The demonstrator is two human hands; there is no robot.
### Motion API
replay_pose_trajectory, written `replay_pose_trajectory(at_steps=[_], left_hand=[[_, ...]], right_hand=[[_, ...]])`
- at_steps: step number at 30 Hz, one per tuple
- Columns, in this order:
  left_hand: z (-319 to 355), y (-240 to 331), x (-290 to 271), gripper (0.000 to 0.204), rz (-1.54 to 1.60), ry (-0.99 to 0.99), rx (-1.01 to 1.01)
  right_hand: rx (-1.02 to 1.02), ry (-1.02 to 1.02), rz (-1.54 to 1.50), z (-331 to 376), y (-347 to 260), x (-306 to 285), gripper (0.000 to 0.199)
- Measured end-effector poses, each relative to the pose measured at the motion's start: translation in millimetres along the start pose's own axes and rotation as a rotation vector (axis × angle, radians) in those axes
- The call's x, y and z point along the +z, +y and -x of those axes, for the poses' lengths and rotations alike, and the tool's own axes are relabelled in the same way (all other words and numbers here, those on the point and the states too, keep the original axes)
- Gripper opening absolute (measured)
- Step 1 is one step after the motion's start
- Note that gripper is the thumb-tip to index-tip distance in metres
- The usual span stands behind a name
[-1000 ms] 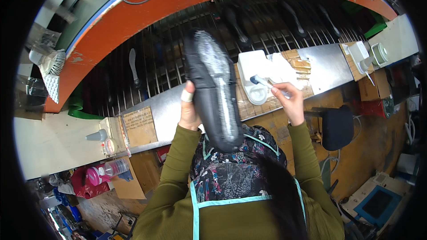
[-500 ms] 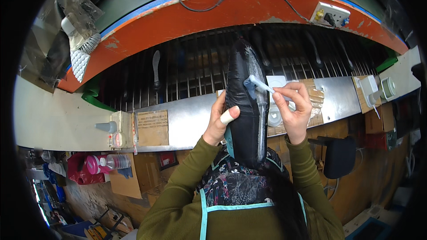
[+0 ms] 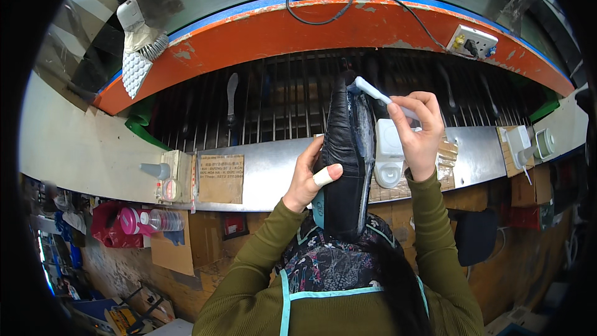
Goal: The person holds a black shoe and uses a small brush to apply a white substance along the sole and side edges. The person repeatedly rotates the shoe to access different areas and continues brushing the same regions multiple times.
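Observation:
My left hand [image 3: 309,178], its thumb wrapped in white tape, grips a black shoe upper [image 3: 343,171] that looks stretched over a last. The shoe stands lengthwise before me, one end pointing away, with a pale, whitish band along its right side and a teal patch by my left fingers. Between the thumb and fingers of my right hand [image 3: 424,134] is a white-handled brush [image 3: 375,92]. Its head meets the shoe's far end; the bristles are hard to see. A white plastic container with a round lid [image 3: 389,173] is beside the shoe, below my right hand.
Beyond the metal ledge [image 3: 280,177] runs a rack of dark bars [image 3: 280,112] under an orange beam [image 3: 249,43]. A cardboard piece [image 3: 221,178] lies on the ledge at left. A white lamp-like fixture [image 3: 135,68] hangs at upper left; a power socket [image 3: 472,42] is at right.
The brush and my right hand have moved away from me along the shoe, from its middle to its far end. The view has shifted slightly; my left hand keeps its grip.

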State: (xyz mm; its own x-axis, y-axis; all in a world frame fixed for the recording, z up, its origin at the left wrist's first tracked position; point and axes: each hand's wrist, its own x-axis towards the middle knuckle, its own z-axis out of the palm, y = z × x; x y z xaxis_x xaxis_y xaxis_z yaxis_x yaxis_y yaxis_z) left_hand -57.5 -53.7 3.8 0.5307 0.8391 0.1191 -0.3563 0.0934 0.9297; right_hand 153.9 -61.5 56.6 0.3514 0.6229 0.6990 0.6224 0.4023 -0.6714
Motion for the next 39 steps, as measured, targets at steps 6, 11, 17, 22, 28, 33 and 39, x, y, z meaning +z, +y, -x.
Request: replay_pose_trajectory(at_steps=[6,11,17,22,28,33,39], left_hand=[[0,6,-3,0.064,0.023,-0.007,-0.008],[-2,11,-3,0.063,0.027,-0.016,-0.052],[-6,13,-3,0.061,0.04,-0.034,-0.068],[-9,15,-3,0.074,-0.014,-0.021,-0.116],[-10,15,-2,0.074,0.034,-0.015,-0.158],[-11,13,0,0.07,0.107,-0.012,-0.189],[-12,10,3,0.063,0.154,-0.011,-0.186]], right_hand=[[-0.072,-0.164,-0.045,-5,5,-8,0.011],[-0.094,-0.209,-0.04,-1,7,-14,0.012],[-0.098,-0.218,-0.065,6,11,-17,0.013],[-0.114,-0.244,-0.05,9,13,-22,0.013],[-0.142,-0.298,-0.004,8,16,-29,0.012],[-0.118,-0.312,-0.022,12,16,-32,0.012],[-0.065,-0.279,-0.069,14,19,-33,0.011]])
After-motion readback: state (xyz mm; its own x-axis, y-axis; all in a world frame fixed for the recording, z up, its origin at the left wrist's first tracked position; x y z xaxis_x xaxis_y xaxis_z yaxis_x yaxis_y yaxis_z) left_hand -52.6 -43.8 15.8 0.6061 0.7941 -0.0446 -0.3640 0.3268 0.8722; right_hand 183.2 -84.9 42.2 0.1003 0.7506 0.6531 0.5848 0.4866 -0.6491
